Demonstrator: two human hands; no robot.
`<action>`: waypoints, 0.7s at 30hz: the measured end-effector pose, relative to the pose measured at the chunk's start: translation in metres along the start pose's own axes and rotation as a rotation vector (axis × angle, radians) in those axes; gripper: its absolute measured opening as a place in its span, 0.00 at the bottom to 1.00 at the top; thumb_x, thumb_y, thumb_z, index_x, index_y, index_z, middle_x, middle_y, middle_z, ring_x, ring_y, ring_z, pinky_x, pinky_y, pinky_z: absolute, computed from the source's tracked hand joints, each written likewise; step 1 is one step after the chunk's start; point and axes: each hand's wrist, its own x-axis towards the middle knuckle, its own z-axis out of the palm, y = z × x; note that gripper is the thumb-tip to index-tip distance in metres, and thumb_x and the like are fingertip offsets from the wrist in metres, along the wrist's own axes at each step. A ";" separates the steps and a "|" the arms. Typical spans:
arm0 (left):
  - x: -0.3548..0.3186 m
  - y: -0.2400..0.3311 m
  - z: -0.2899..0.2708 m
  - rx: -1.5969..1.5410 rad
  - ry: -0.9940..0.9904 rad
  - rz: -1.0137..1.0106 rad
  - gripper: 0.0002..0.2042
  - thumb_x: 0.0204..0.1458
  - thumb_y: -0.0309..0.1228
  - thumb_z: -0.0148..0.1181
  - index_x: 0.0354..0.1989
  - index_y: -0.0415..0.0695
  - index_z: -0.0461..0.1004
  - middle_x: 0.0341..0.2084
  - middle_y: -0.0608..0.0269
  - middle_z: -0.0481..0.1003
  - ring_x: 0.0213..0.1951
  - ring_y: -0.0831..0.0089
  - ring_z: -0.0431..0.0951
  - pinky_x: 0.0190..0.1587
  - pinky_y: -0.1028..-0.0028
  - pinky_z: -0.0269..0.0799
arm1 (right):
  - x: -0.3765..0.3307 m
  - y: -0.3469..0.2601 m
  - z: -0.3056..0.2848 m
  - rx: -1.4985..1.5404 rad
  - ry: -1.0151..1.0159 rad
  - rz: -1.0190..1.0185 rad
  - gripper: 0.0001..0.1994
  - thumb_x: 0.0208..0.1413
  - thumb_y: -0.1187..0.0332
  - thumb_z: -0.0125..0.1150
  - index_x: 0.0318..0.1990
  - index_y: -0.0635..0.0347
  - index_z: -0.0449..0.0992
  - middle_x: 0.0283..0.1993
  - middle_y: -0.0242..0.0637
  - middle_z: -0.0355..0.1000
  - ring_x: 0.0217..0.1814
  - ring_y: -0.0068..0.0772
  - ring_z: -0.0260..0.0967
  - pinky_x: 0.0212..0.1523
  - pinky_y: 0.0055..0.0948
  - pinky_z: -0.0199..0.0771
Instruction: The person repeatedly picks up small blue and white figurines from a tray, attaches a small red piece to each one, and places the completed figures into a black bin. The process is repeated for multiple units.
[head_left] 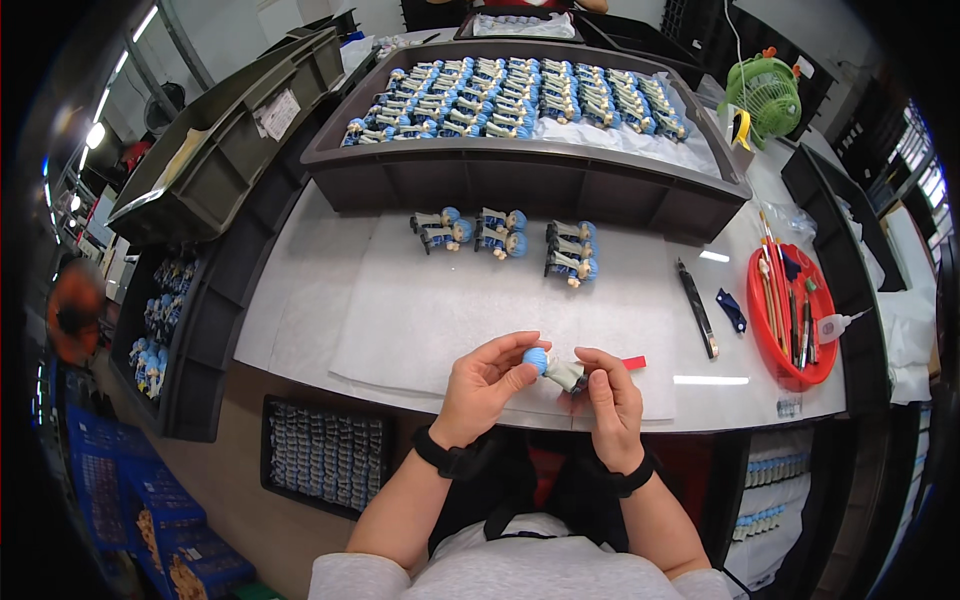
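- Holding the blue-haired figurine point(562, 373) are both hands, above the near part of the white mat point(440, 310), short of the table's front edge.
- Left hand point(482, 388): partly closed, thumb and fingers pinching the figurine's head.
- Right hand point(615, 410): half closed, fingers and thumb about the foot end; firmness of grip cannot be told.
- Figurine attitude: lying crosswise, head to the left.
- Red strip point(635, 362): just beyond the right hand, on the mat.
- Forward room: a bare stretch of mat runs from the hands to small groups of similar figurines point(500, 243), which lie near the front wall of the large dark crate point(500, 170).
- Left room: white tabletop point(285, 300) reaches to its left edge, where a black crate point(205, 350) stands beside it.
- Right room: narrowed by a slim black tool point(697, 310), then a red basket point(836, 350) near the table's right edge.
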 end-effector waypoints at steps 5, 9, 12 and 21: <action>0.004 -0.005 -0.004 0.020 -0.100 0.035 0.18 0.47 0.16 0.55 0.49 0.33 0.67 0.44 0.55 0.71 0.44 0.72 0.72 0.48 0.74 0.67 | 0.004 0.006 -0.010 -0.350 -0.057 -0.137 0.12 0.52 0.74 0.54 0.44 0.65 0.70 0.32 0.37 0.69 0.28 0.21 0.65 0.30 0.19 0.65; 0.005 -0.009 0.001 0.082 -0.043 0.103 0.17 0.49 0.20 0.54 0.49 0.33 0.66 0.46 0.54 0.70 0.43 0.72 0.71 0.46 0.74 0.68 | 0.005 -0.008 -0.024 -0.346 -0.070 -0.254 0.13 0.54 0.73 0.53 0.46 0.66 0.69 0.37 0.38 0.70 0.33 0.24 0.68 0.33 0.21 0.68; 0.000 -0.013 -0.007 0.157 0.076 0.033 0.17 0.53 0.23 0.49 0.52 0.37 0.63 0.47 0.55 0.67 0.41 0.75 0.69 0.44 0.78 0.66 | -0.010 -0.035 -0.062 -0.165 -0.024 -0.142 0.15 0.55 0.75 0.51 0.50 0.66 0.66 0.40 0.40 0.68 0.36 0.24 0.68 0.37 0.22 0.69; 0.000 -0.015 -0.013 0.244 0.008 0.040 0.14 0.56 0.24 0.47 0.50 0.35 0.63 0.45 0.52 0.69 0.41 0.69 0.71 0.45 0.71 0.68 | -0.167 -0.060 -0.356 -0.563 1.230 -0.391 0.09 0.52 0.77 0.55 0.42 0.63 0.72 0.36 0.29 0.72 0.38 0.18 0.67 0.39 0.18 0.68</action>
